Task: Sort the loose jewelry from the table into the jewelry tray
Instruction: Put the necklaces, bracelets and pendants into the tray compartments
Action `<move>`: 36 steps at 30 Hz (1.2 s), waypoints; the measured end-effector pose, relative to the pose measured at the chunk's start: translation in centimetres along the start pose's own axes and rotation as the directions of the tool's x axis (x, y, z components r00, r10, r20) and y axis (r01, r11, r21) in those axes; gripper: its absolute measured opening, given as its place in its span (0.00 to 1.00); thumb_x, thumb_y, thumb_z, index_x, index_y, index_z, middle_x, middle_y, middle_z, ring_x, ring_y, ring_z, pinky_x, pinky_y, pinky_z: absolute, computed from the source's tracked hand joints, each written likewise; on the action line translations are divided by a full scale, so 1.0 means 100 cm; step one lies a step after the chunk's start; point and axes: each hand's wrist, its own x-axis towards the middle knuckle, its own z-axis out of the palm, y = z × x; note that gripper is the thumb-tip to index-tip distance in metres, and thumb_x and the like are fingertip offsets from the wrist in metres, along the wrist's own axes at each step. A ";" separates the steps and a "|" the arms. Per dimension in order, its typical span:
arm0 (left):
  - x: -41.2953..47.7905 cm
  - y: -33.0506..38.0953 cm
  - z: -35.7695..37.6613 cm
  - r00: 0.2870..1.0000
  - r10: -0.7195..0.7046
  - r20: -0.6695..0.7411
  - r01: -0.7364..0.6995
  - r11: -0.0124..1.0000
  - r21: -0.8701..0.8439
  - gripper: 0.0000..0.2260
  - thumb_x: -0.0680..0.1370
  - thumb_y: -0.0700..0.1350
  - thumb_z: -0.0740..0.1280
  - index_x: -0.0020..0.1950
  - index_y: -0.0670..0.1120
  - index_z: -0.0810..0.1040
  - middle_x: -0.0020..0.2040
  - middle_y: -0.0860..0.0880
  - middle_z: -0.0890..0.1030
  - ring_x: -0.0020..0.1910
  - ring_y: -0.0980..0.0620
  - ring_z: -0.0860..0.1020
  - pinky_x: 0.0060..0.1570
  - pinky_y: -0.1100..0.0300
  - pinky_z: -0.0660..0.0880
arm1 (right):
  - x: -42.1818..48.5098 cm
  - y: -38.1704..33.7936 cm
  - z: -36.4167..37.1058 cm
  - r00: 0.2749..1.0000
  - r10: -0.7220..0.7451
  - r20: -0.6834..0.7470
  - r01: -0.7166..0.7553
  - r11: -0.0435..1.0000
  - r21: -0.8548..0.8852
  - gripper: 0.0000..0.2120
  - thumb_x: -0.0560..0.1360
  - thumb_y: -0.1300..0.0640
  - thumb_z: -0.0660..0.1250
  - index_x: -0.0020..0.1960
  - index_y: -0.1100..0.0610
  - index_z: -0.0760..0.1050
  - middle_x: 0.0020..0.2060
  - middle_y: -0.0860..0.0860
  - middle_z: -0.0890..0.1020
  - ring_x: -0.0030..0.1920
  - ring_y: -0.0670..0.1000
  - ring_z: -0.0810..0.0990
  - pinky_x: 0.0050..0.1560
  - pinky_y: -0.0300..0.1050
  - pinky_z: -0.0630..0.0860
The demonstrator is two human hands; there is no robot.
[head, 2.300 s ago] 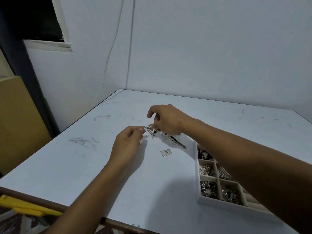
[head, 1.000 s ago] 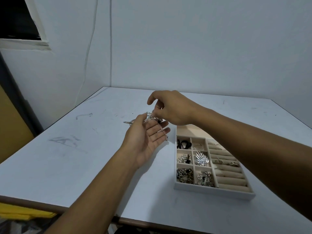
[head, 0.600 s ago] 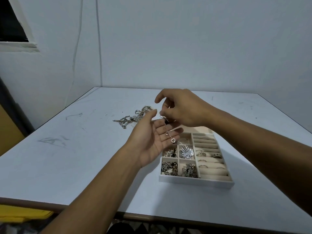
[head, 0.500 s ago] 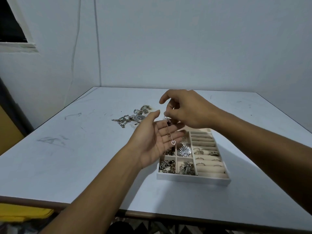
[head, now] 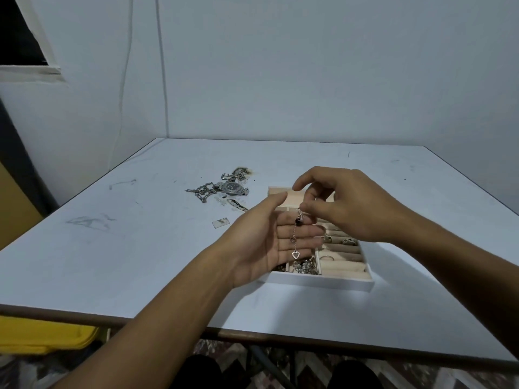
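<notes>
Fingers [head: 308,212] of right hand [head: 346,204] pinch heart-charm chain [head: 294,237] at its top | chain hangs vertical against flat open left hand [head: 261,248] | I judge jewelry tray [head: 317,282] lies directly beneath.

One wide-angle view only, worn on the head: it looks forward and down over the white table [head: 112,262], near edge at 6 o'clock, wall corner [head: 162,80] at 11, jewelry tray [head: 317,283] close in at 5.

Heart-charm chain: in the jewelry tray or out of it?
Out. The right hand pinches the heart-charm chain by its top end; it hangs across the open left hand, above the jewelry tray, in no compartment.
</notes>
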 end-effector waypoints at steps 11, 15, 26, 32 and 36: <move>-0.007 -0.006 0.001 0.998 0.034 -0.043 -0.028 0.991 0.131 0.25 0.80 0.56 0.58 0.61 0.35 0.76 0.58 0.34 0.80 0.59 0.40 0.79 0.62 0.52 0.75 | -0.022 0.007 0.007 1.000 0.026 -0.005 -0.026 0.999 0.019 0.08 0.74 0.58 0.70 0.50 0.46 0.78 0.36 0.43 0.82 0.40 0.44 0.78 0.38 0.33 0.70; -0.008 -0.006 -0.001 0.986 0.099 -0.133 -0.064 0.968 0.243 0.19 0.80 0.54 0.62 0.52 0.38 0.80 0.53 0.38 0.83 0.55 0.43 0.81 0.56 0.56 0.78 | -0.028 0.005 0.009 1.000 0.019 -0.004 -0.018 1.000 0.025 0.09 0.74 0.59 0.70 0.51 0.47 0.79 0.35 0.44 0.82 0.35 0.40 0.76 0.37 0.29 0.68; -0.014 0.003 -0.028 0.947 0.263 -0.183 -0.184 0.913 0.364 0.12 0.79 0.43 0.63 0.50 0.36 0.82 0.50 0.39 0.84 0.51 0.46 0.83 0.59 0.53 0.77 | -0.018 0.009 0.011 0.998 0.065 0.014 -0.065 0.996 0.053 0.09 0.74 0.60 0.68 0.46 0.45 0.80 0.36 0.45 0.82 0.36 0.42 0.78 0.36 0.32 0.71; -0.009 0.021 -0.083 0.828 0.464 -0.315 -0.163 0.737 0.656 0.06 0.75 0.46 0.67 0.44 0.47 0.84 0.44 0.50 0.85 0.47 0.52 0.83 0.57 0.55 0.78 | 0.024 0.015 0.026 0.995 0.068 0.073 -0.066 0.998 -0.024 0.06 0.74 0.56 0.69 0.50 0.46 0.79 0.46 0.39 0.80 0.43 0.35 0.76 0.43 0.33 0.68; 0.000 0.036 -0.128 0.736 0.587 -0.338 0.060 0.441 0.896 0.04 0.76 0.46 0.66 0.45 0.52 0.81 0.45 0.56 0.82 0.48 0.54 0.79 0.44 0.63 0.70 | 0.065 0.013 0.042 0.991 0.049 0.127 -0.033 0.992 -0.126 0.11 0.75 0.56 0.67 0.56 0.48 0.77 0.53 0.42 0.75 0.49 0.41 0.75 0.42 0.27 0.65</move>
